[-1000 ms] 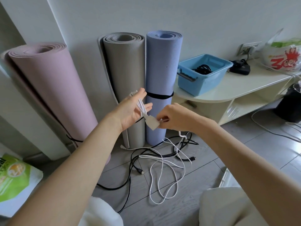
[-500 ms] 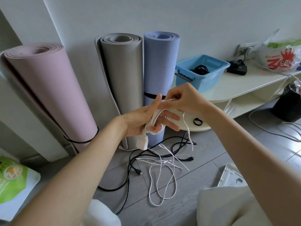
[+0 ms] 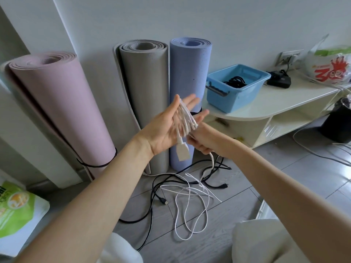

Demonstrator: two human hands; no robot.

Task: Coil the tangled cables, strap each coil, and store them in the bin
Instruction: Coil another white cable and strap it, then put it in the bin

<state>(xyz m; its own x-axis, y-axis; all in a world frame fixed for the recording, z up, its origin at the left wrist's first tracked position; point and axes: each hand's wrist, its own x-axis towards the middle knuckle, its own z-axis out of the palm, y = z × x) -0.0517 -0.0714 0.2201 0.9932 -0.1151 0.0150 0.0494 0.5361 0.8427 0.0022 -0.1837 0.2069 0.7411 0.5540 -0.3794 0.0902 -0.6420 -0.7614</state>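
Floor: I saw grey wood-look planks (image 3: 237, 209) running under everything, meeting a pale wall (image 3: 190, 16) behind the blue bin.
Worktop: a low cream worktop (image 3: 275, 99) with a rounded front edge carried the blue bin (image 3: 235, 95), which sat near that rounded end; a black cable coil (image 3: 235, 82) lay inside the bin.
Beyond the bin: a black adapter (image 3: 279, 81) sat past the bin toward the wall socket (image 3: 289, 56), and a printed plastic bag (image 3: 332, 67) lay farther along the worktop from the bin.
Mats: three rolled mats stood on end beside the bin, away from the bag: the blue mat (image 3: 190, 73) nearest, then the grey mat (image 3: 146, 82), then the pink mat (image 3: 57, 103) leaning farthest off.
Open room: below the bin, the floor held a loose white cable (image 3: 190, 211) tangled with a black cable (image 3: 152, 202); bare planks lay beyond them.
Edge: a green bag (image 3: 17, 211) lay on the floor, farthest from the bin.
Left hand: my left hand (image 3: 167, 128) was raised in front of the mats, palm up, fingers straight and spread, with white loops wound across them and a white plug (image 3: 183, 153) hanging below the palm.
Right hand: my right hand (image 3: 203, 139) sat just beside the left wrist, below the bin's level, fingers curled and pinching the white cable that trailed to the floor.
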